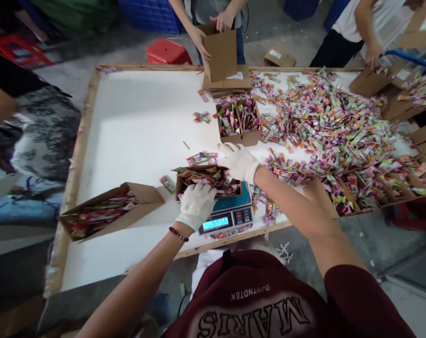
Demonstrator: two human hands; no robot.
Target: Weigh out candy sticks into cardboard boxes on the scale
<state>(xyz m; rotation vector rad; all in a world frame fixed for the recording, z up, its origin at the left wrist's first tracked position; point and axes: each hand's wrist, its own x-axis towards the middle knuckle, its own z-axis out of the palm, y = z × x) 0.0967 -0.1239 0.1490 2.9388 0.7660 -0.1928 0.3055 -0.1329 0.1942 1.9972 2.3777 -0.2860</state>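
Both my hands wear white gloves. My left hand (197, 204) curls over the near edge of an open cardboard box (208, 180) full of small colourful packets, which stands on a digital scale (227, 217). My right hand (238, 162) rests on the box's far right corner, fingers bent over packets there; whether it holds any is hidden. A small stack of packets (201, 158) lies just beyond the box.
A filled box (107, 213) lies on its side at the left. Another filled open box (238, 123) stands farther back. A large heap of packets (332, 126) covers the right of the white table (135, 117). Across it, one person folds a carton (222, 54); another handles boxes (368, 82).
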